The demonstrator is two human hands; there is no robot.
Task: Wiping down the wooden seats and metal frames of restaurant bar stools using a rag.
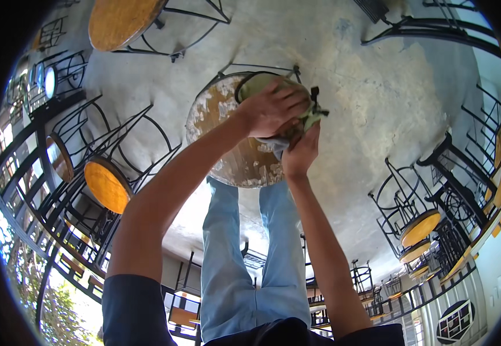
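A round stool (pixel 233 162) stands in front of my legs, its wooden top worn, with patches of pale, flaking finish. Over the top's far right part lies a green fabric item (pixel 255 84) with dark edging; its exact kind is unclear. Black strap or buckle ends (pixel 319 113) stick out on its right. My left hand (pixel 274 108) reaches across and grips it from above with bent fingers. Nearer to me, my right hand (pixel 301 151) holds its lower right side. Grey cloth (pixel 278 145) shows between the two hands. The fingers hide much of the item.
Another round wooden-topped stool (pixel 123 21) stands beyond, to the left. Black metal-framed stools with orange-brown seats (pixel 108 184) line the left, beside a railing. More stools (pixel 421 227) and black table frames (pixel 458 160) stand right. The floor (pixel 363 108) is mottled grey concrete.
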